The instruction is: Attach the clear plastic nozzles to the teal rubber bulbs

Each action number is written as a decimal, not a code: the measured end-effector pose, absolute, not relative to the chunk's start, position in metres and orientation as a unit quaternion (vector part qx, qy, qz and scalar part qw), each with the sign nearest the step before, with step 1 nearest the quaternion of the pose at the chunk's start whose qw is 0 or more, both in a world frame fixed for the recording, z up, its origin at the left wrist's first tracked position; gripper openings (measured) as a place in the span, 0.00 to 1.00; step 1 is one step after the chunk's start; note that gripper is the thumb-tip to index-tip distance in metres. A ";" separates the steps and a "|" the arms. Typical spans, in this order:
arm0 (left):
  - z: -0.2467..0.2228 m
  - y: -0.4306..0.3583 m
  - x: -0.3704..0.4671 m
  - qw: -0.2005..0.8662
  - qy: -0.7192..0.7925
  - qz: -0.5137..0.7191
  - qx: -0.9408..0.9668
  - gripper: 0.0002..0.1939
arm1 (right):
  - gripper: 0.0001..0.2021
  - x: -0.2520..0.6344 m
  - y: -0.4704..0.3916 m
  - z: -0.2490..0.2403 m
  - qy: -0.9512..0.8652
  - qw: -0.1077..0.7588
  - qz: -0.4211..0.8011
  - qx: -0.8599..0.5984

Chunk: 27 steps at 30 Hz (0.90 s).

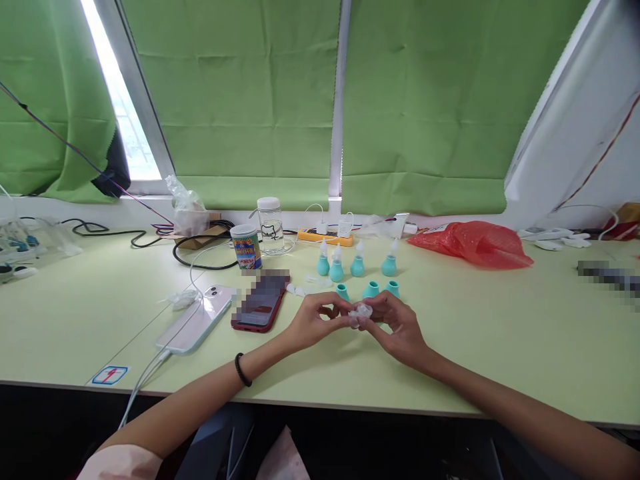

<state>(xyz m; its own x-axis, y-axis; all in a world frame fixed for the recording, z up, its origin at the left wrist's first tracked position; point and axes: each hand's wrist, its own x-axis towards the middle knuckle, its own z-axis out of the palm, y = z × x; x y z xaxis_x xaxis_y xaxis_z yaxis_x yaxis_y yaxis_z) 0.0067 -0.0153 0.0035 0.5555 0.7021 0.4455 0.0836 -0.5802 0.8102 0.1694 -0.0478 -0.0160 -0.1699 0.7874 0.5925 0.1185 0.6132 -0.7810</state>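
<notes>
My left hand (325, 317) and my right hand (397, 327) meet over the table, each pinching a small translucent plastic piece (361, 313). Fingers cover part of it, so its exact shape is unclear. Just behind my fingers stand teal rubber bulbs with open necks, one of them the middle open bulb (371, 289); some are partly hidden by my hands. Farther back, several teal bulbs fitted with clear pointed tips stand upright, such as the rightmost tipped bulb (389, 264). Small clear plastic parts (300, 291) lie left of the open bulbs.
A dark red phone (263, 303) and a pale phone (195, 323) with a white cable lie to the left. Behind them are a patterned tub (246, 248), a clear jar (271, 230) and an orange power strip (315, 237). A red plastic bag (473, 245) lies at back right.
</notes>
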 end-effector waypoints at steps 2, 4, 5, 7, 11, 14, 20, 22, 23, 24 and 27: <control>0.004 -0.013 0.006 0.392 0.241 0.400 0.792 0.11 | 0.10 0.170 -0.047 -0.016 -0.697 0.555 0.316 -0.325; 0.005 -0.011 0.005 0.388 0.237 0.387 0.802 0.12 | 0.11 0.171 -0.046 -0.016 -0.692 0.551 0.324 -0.334; 0.005 -0.011 0.005 0.373 0.237 0.383 0.811 0.12 | 0.11 0.171 -0.045 -0.016 -0.689 0.549 0.329 -0.339; 0.004 -0.011 0.005 0.303 0.235 0.387 0.839 0.12 | 0.11 0.171 -0.044 -0.017 -0.682 0.547 0.340 -0.347; -0.001 -0.013 0.007 0.129 0.229 0.415 0.871 0.09 | 0.11 0.168 -0.043 -0.015 -0.674 0.547 0.345 -0.356; -0.003 -0.009 0.007 0.166 0.287 0.432 0.839 0.10 | 0.09 0.164 -0.048 -0.012 -0.682 0.559 0.322 -0.345; 0.002 0.018 -0.007 0.110 0.389 0.450 0.796 0.09 | 0.09 0.165 -0.056 -0.012 -0.808 0.505 0.103 -0.286; 0.000 0.025 -0.010 0.017 0.412 0.406 0.816 0.08 | 0.08 0.167 -0.052 -0.013 -0.865 0.420 0.002 -0.274; -0.003 0.028 -0.011 -0.020 0.423 0.377 0.823 0.08 | 0.08 0.168 -0.049 -0.013 -0.888 0.369 -0.042 -0.272; -0.006 0.030 -0.012 -0.047 0.433 0.348 0.830 0.08 | 0.07 0.168 -0.045 -0.013 -0.904 0.319 -0.085 -0.272; -0.015 0.037 -0.013 -0.076 0.440 0.276 0.851 0.08 | 0.08 0.165 -0.033 -0.008 -0.916 0.208 -0.198 -0.279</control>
<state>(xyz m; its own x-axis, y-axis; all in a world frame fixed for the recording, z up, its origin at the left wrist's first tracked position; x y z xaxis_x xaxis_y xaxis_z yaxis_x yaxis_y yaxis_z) -0.0131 0.0366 -0.0150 0.4614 0.7063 0.5369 0.7906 -0.6019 0.1124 0.1653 -0.0333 -0.0083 -0.7579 0.4281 0.4922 0.5934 0.7658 0.2477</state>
